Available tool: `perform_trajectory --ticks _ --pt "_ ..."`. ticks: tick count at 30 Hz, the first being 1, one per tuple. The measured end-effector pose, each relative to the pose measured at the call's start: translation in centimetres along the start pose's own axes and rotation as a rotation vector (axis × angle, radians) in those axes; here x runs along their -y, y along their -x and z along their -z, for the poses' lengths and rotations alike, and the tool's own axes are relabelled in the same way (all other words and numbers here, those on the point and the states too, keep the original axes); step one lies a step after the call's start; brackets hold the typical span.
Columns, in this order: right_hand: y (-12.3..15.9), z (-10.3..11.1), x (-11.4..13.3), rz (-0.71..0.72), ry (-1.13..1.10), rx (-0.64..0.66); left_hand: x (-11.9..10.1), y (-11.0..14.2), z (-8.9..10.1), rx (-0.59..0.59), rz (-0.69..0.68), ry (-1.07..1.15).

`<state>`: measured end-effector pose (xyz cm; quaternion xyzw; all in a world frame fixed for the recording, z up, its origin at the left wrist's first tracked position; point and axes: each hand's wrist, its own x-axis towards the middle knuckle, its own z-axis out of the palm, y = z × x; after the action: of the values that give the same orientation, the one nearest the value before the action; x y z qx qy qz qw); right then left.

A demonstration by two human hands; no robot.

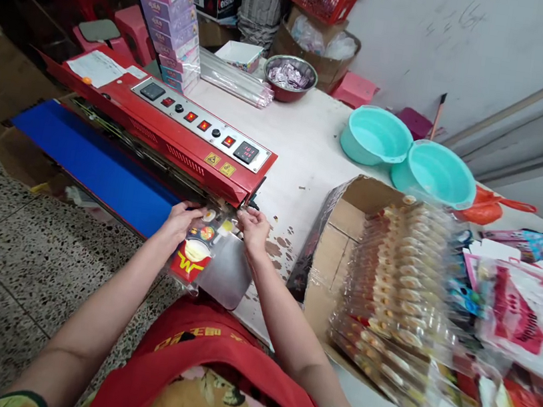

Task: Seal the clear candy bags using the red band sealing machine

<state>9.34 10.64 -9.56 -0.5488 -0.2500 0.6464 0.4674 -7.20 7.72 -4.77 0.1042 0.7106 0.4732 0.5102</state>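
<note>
A clear plastic bag (pixel 191 261) with small colourful food-shaped pieces and a red W design hangs at the right end of a red band sealer (pixel 186 125). My left hand (pixel 182 219) pinches the bag's upper left corner. My right hand (pixel 252 229) has its fingers closed at the bag's upper right edge, close against the sealer's inlet. Below the bag a grey metal plate (pixel 227 271) juts out over the table edge. The sealer's blue conveyor belt (pixel 100 162) runs off to the left. Its display and several switches glow red.
On the right, a cardboard box (pixel 332 256) holds rows of filled clear bags (pixel 404 269). Behind it sit two turquoise basins (pixel 377 134). A metal bowl (pixel 289 78) of small packets, plastic film (pixel 233 78) and stacked boxes (pixel 168 20) stand behind the sealer.
</note>
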Motion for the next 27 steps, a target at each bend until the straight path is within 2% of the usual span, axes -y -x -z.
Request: perform_trajectory --ticks 2,4,5,7,8,9,10,11,13,15,17,18,19,20,21,23,25,26,27 --pt "0.4 0.1 -0.3 0.033 -0.013 -0.001 -1.0 -0.9 1.1 -0.099 -0.057 -0.017" --pt "1.1 1.5 -0.3 0.051 0.021 0.002 -2.0 -1.4 2.7 -0.211 -0.123 -0.051" --pt "1.5 2.7 -0.1 0.056 0.040 -0.017 -2.4 -1.3 3.4 -0.286 -0.198 -0.119" --pt "2.2 5.6 0.6 0.080 0.051 -0.094 -2.8 -0.4 3.9 -0.467 -0.454 -0.357" --pt "2.5 7.2 1.2 0.100 0.035 -0.144 -2.6 0.5 3.4 -0.537 -0.623 -0.493" --pt "2.8 8.8 1.8 0.128 0.004 -0.198 -2.1 1.7 2.3 -0.558 -0.788 -0.595" --pt "3.1 10.3 2.5 0.165 -0.033 -0.250 -1.4 3.3 0.5 -0.509 -0.931 -0.654" --pt "3.5 11.7 3.2 0.209 -0.062 -0.296 -0.3 5.2 -1.8 -0.391 -1.045 -0.664" --pt "4.4 14.0 4.6 0.284 0.003 -0.345 2.7 9.6 -7.6 -0.011 -1.221 -0.651" --pt "6.0 16.0 5.8 0.312 0.258 -0.273 6.4 13.7 -13.7 0.429 -1.357 -0.692" --pt "8.5 18.3 7.0 0.302 0.476 -0.168 9.8 16.1 -18.9 0.828 -1.369 -0.876" --pt "10.1 19.9 7.5 0.293 0.505 -0.128 11.2 16.5 -20.9 0.938 -1.325 -1.004" --pt "11.8 21.9 8.1 0.285 0.457 -0.108 12.3 16.3 -22.5 0.968 -1.261 -1.133" --pt "13.7 24.2 8.7 0.281 0.354 -0.116 13.0 15.8 -23.7 0.921 -1.195 -1.242" --pt "15.5 26.9 9.1 0.290 0.238 -0.156 13.5 14.9 -24.6 0.814 -1.137 -1.311" --pt "18.7 32.8 9.5 0.350 0.010 -0.352 13.7 12.9 -25.7 0.560 -1.003 -1.350" --pt "20.6 38.6 8.8 0.479 -0.007 -0.809 13.4 11.3 -26.4 0.420 -0.793 -1.358" --pt "20.8 41.0 8.0 0.486 0.048 -0.959 13.2 10.7 -26.6 0.395 -0.681 -1.369" --pt "20.7 42.8 7.0 0.431 0.075 -1.019 13.1 10.3 -26.7 0.386 -0.585 -1.386"
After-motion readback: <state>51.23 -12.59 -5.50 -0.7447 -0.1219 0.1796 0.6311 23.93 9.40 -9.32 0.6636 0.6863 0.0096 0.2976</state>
